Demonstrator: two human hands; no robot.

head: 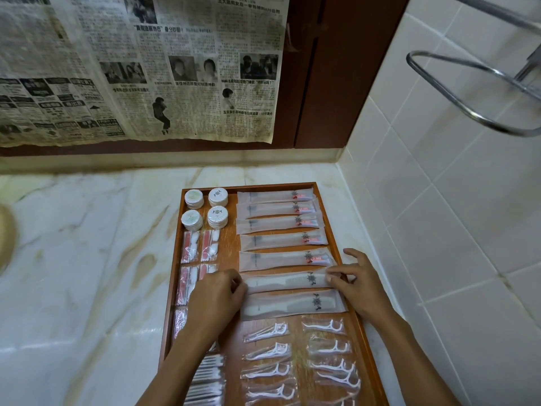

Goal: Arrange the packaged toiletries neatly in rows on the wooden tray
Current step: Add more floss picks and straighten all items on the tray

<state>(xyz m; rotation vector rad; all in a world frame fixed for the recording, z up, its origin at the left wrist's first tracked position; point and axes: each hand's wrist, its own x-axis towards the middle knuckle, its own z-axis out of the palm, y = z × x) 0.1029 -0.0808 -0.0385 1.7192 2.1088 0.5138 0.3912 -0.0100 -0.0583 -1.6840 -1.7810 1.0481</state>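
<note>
Two hands pinch one comb packet [288, 280] at its ends: left hand [218, 291] on the left end, right hand [355, 284] on the right. We note it lies on the wooden tray [336, 227], between toothbrush packets [278, 222] and another comb packet.

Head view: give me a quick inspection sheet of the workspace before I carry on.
Surface: marble counter, wooden tray in the corner by the tiled wall.
Job's things: round packets, toothbrush packets, comb packets, floss picks, cotton kits, all in rows on the tray.
Clutter: nothing seen.
Hands: left hand and right hand pinch the ends of the upper comb packet.
Cables: nothing seen.
Surroundings: newspaper on wood panel, metal rack.
</note>
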